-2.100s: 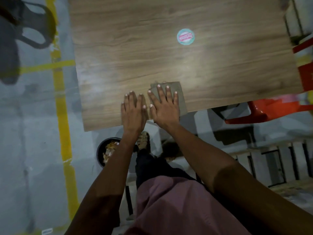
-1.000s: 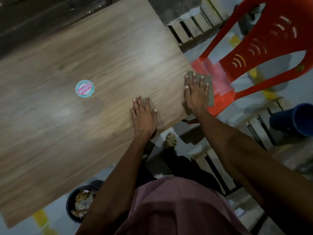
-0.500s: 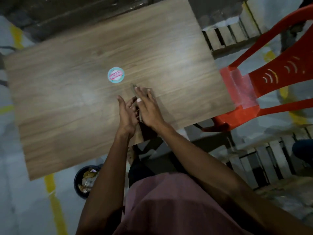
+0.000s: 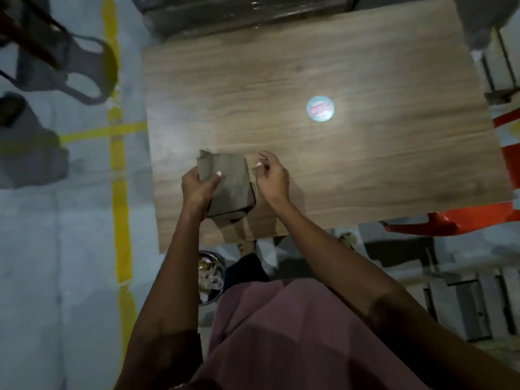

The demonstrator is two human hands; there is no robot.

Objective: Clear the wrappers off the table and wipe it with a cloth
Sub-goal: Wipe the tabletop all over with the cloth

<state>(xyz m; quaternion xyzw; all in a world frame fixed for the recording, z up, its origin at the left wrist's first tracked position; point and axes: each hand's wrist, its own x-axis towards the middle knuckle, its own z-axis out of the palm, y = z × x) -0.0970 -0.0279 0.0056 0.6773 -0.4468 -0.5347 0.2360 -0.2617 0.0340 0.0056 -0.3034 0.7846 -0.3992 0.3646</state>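
A folded grey-brown cloth (image 4: pixel 228 184) is lifted above the near left part of the wooden table (image 4: pixel 351 170). My left hand (image 4: pixel 197 190) grips the cloth's left edge, thumb on top. Just right of the cloth, my right hand (image 4: pixel 271 175) hovers with curled fingers, and whether it touches the cloth I cannot tell. A round teal and pink sticker (image 4: pixel 320 107) sits on the table's far right part. No wrappers show on the table top.
A dark bin (image 4: pixel 209 274) holding wrappers stands on the floor under the table's near edge, by my legs. A red plastic chair (image 4: pixel 461 215) is at the right. Yellow floor lines (image 4: pixel 119 170) run at the left, and pallets lie at the lower right.
The cloth went from under my right hand, flat at the table's right edge, to both hands near the middle, and is now lifted in my left hand. My view swung left.
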